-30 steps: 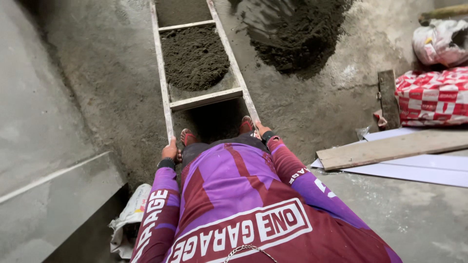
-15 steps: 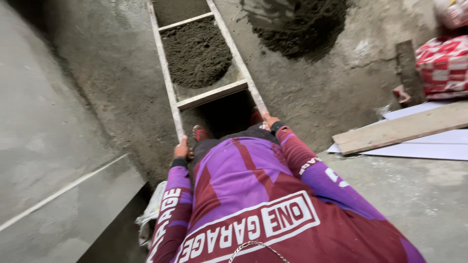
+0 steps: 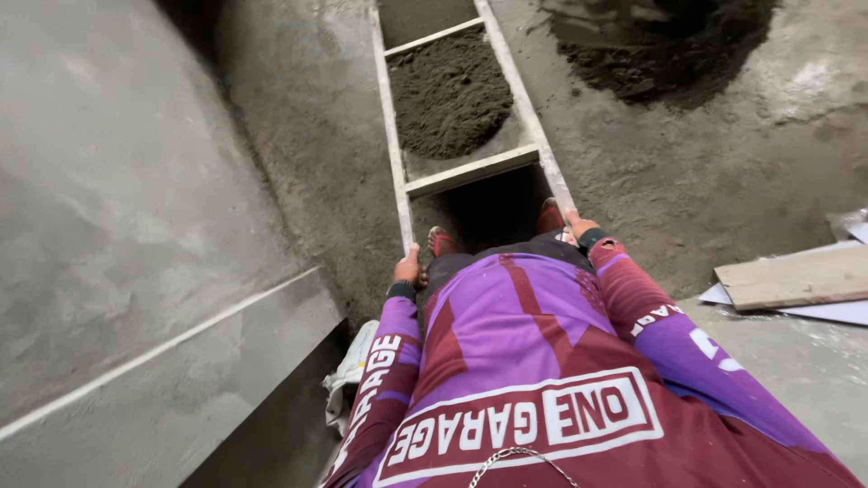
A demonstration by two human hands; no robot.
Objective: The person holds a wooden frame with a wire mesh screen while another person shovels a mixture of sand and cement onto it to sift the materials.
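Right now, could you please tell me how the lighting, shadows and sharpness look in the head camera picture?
Head view: soft, even daylight, no glare; the pale wooden ladder and both hands gripping its rails, left hand and right hand, are sharp; deep shadow fills the gap under the rung and the top-left corner; the grey concrete wall looks stretched by wide-angle distortion; the dark sand heap stays dim.

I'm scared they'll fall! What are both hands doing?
Left hand: closed on the ladder's left rail.
Right hand: closed on the ladder's right rail.
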